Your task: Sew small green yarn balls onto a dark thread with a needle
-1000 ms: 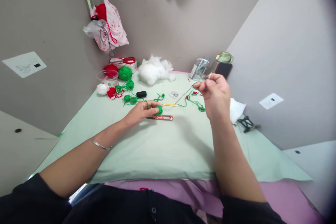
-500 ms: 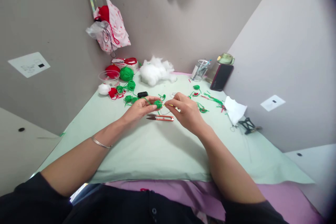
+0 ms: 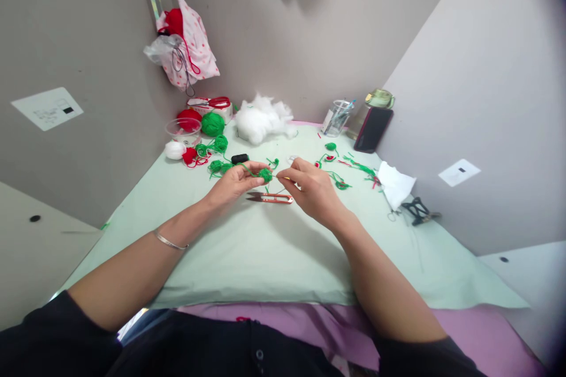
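My left hand [image 3: 236, 181] is closed on a small green crochet piece [image 3: 265, 175], pinched between thumb and fingers. A strand of green yarn runs over the left fingers to it. My right hand [image 3: 309, 185] grips a crochet hook [image 3: 274, 176], its thin tip reaching the green piece and a bit of yellow handle showing near the fingers. Most of the hook is hidden in the hand. Just below both hands, orange thread snips [image 3: 270, 198] lie on the table with blades pointing left. A thin dark thread hangs between the hands above the snips.
Green yarn balls [image 3: 213, 124], a clear plastic tub [image 3: 183, 129] and a black spool [image 3: 240, 158] stand left. White stuffing [image 3: 262, 120] lies at the back. A phone [image 3: 374, 130], a cup of tools [image 3: 338, 118], yarn scraps [image 3: 365, 168] and a black stand [image 3: 418, 211] are on the right.
The right hand has shifted slightly, and the hook's tip shows a little differently at the green piece. My left hand keeps its hold nearly unmoved.
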A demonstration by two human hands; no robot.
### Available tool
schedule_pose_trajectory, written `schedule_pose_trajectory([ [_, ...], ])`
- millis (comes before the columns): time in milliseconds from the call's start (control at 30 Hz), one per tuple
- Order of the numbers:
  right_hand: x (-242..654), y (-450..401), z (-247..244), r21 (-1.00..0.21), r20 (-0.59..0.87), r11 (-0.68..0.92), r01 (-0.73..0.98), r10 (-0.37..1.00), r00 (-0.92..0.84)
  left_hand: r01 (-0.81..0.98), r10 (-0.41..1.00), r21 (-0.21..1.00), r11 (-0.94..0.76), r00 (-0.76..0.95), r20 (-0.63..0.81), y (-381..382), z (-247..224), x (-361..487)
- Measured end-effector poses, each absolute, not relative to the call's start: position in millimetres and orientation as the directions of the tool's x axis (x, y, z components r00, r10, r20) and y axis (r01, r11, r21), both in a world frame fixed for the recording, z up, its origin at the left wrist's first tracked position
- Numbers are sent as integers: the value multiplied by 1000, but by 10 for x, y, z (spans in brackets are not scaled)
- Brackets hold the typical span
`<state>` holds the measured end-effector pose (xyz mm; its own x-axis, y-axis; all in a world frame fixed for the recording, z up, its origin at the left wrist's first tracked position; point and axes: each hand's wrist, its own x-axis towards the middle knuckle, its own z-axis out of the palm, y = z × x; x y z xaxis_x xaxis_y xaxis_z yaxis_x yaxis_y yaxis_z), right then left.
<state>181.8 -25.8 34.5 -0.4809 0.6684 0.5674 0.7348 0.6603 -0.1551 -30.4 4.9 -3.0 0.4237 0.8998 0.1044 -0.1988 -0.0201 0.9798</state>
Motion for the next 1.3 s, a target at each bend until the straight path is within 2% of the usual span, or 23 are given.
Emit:
schedule_pose_trajectory([
  [267, 1804, -251, 337, -84, 502, 655, 751, 679, -536, -67, 922, 992, -108, 365, 125, 29, -12, -300],
  [367, 1824, -243, 334, -109, 466, 670, 734, 687, -558, -47, 925, 995, -86, 368, 97, 10, 4, -291],
  [433, 1842, -239, 345, -186, 462, 682, 708, 696, -549, -51, 918, 996, -70, 389, 85, 15, 2, -294],
  [667, 1883, -213, 440, -613, 403, 594, 521, 802, -440, -193, 872, 981, -15, 478, 107, 42, 1, -319],
  [800, 1864, -179, 416, -724, 392, 554, 411, 821, -416, -230, 861, 973, -6, 493, 122, 10, 16, -308],
  [900, 1829, -165, 372, -740, 407, 547, 391, 828, -386, -228, 876, 973, -25, 465, 131, -1, -3, -300],
  [1300, 1728, -158, 242, -674, 536, 638, 373, 770, -347, -291, 906, 947, -134, 352, 236, 7, -7, -239],
])
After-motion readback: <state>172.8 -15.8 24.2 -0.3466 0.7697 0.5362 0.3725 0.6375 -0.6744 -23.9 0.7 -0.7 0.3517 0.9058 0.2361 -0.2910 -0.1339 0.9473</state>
